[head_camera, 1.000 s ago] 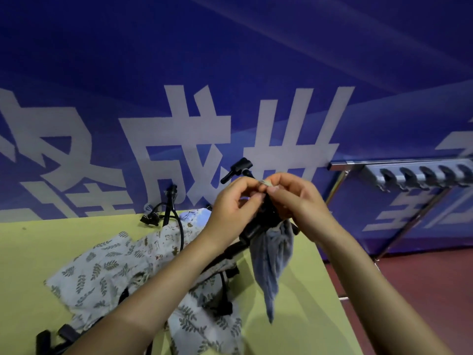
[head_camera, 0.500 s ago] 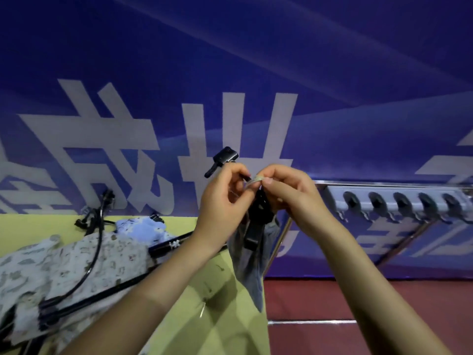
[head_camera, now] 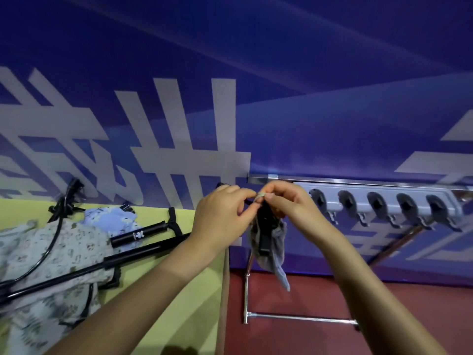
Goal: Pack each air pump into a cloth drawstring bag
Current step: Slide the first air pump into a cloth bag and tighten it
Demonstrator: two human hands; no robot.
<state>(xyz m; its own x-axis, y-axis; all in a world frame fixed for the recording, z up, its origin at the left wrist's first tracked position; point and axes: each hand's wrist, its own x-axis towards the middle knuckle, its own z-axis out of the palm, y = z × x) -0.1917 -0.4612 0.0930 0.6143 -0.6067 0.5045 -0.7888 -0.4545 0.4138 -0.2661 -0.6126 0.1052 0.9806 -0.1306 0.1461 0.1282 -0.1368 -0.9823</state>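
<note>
Clearly the grey cloth bag [head_camera: 277,242] hangs off the table's [head_camera: 202,298] edge with a black air pump [head_camera: 265,226] inside; left hand [head_camera: 222,216] and right hand [head_camera: 286,203] each pinch the drawstring [head_camera: 260,195]. Pulling evenly should cinch it without slipping.

Yellow-green table [head_camera: 163,298], left of frame, bearing: patterned cloth bags [head_camera: 51,252] spread in a heap, a light blue printed bag [head_camera: 110,221] at the far side, two black air pumps [head_camera: 143,233] lying across the cloth, and black hoses [head_camera: 55,234] beside them.
</note>
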